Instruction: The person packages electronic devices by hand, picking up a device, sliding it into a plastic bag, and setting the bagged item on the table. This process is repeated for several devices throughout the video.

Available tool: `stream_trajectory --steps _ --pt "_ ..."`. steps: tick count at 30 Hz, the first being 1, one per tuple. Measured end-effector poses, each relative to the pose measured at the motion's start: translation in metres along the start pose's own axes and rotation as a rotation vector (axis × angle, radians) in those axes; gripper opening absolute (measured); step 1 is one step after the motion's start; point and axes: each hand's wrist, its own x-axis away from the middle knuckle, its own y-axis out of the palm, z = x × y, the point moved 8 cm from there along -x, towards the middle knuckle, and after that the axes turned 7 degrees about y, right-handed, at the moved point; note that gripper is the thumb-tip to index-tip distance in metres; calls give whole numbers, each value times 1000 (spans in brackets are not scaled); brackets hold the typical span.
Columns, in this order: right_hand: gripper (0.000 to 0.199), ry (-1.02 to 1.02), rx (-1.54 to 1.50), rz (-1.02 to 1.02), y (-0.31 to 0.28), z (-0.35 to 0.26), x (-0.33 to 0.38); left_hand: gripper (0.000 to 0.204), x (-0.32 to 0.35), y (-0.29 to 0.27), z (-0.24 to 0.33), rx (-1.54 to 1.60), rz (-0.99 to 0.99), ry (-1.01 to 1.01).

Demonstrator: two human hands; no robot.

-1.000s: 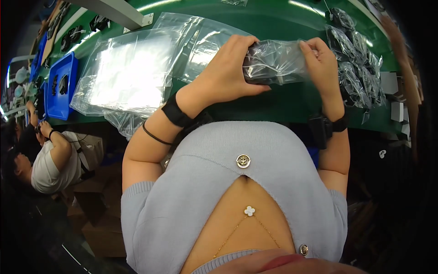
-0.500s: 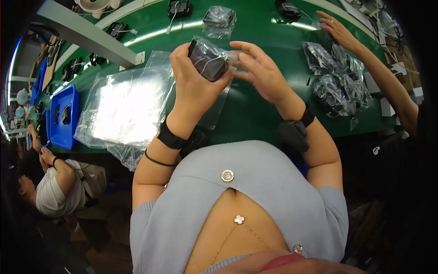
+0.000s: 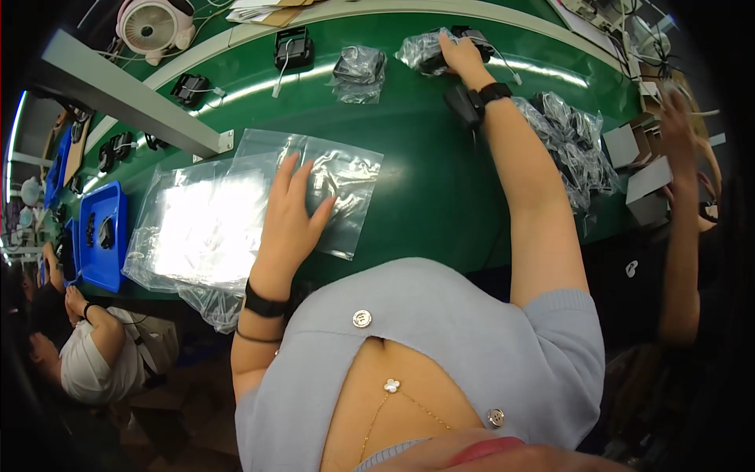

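Note:
My left hand rests with fingers spread on a stack of clear plastic bags; one bag sticks out to the right past the fingertips. At the far side of the table my right hand closes on a black device wrapped in a clear bag; its fingertips are partly hidden. Right beside that hand, an unwrapped black device trails a white cable. Another bagged black device lies to the left of these, and farther left stands a bare black device with a white cable.
Several bagged devices lie heaped at the right, near open cardboard boxes. A co-worker's blurred arm is beyond them. A grey metal post rises at the left, near a blue tray with black parts. Another person sits left.
My right hand has carried the bagged device to the far side of the table. My left hand has let go of it and come down onto the bags. The co-worker's arm has drawn back right.

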Motion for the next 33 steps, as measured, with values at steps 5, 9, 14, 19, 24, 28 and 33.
stream_trajectory --steps 5,9,14,19,24,28,33 --pt "38 -442 891 382 -42 -42 -4 65 35 2 -43 -208 -176 -86" --pt "28 -247 1090 -146 -48 35 -54 66 39 6 -58 -372 -255 -19" --pt "26 -692 746 26 -45 -14 -70 66 60 4 -72 -355 -211 -60" --pt "40 -837 509 -452 64 -7 -51 58 104 -15 -95 -364 -151 -167" --pt "58 -993 632 -456 44 19 -37 37 145 -75 -86 -104 76 -150" --pt "67 -919 929 -563 46 -18 -17 27 157 -91 -73 -17 162 -159" --pt "75 -961 839 -450 39 14 -46 18 117 -26 -40 -2 0 41"
